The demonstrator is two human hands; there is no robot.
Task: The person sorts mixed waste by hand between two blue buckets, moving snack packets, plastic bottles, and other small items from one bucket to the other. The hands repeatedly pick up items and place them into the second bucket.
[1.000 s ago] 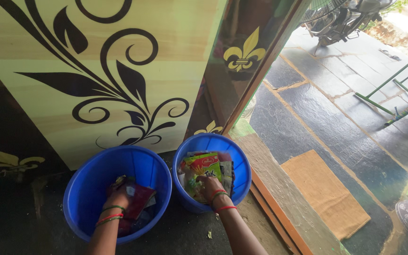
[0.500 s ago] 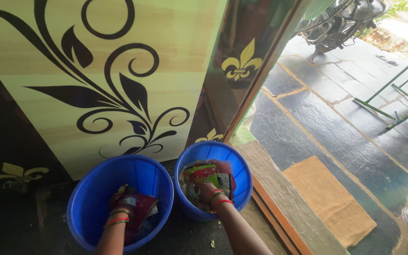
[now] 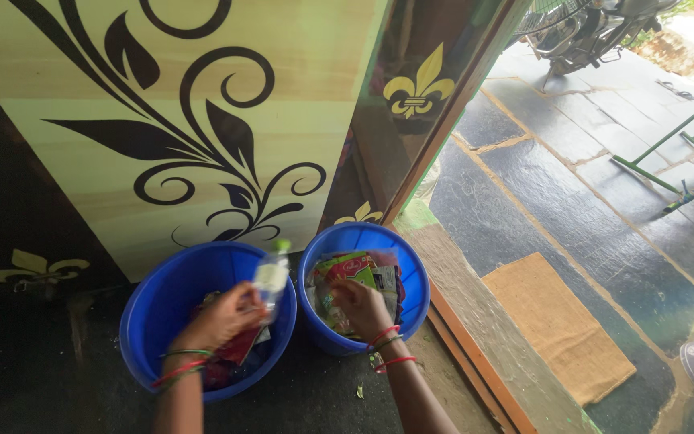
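Head view: left hand (image 3: 222, 317) grips a small clear plastic bottle, green-capped (image 3: 271, 275); right hand (image 3: 361, 304) apparently pinches wrappers (image 3: 345, 272) in a blue plastic bucket (image 3: 411, 273) on the dark floor (image 3: 315, 394).

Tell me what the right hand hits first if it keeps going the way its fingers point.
Probably the green snack packet: the right hand reaches forward and down into the right blue bucket, already on the wrappers there. Depth is hard to judge.

A dark, gritty floor (image 3: 315, 398) carries two blue buckets side by side, the left bucket (image 3: 148, 321) and the right bucket (image 3: 411, 273) nearly touching, with a small leaf scrap (image 3: 358, 392) lying just in front of them.
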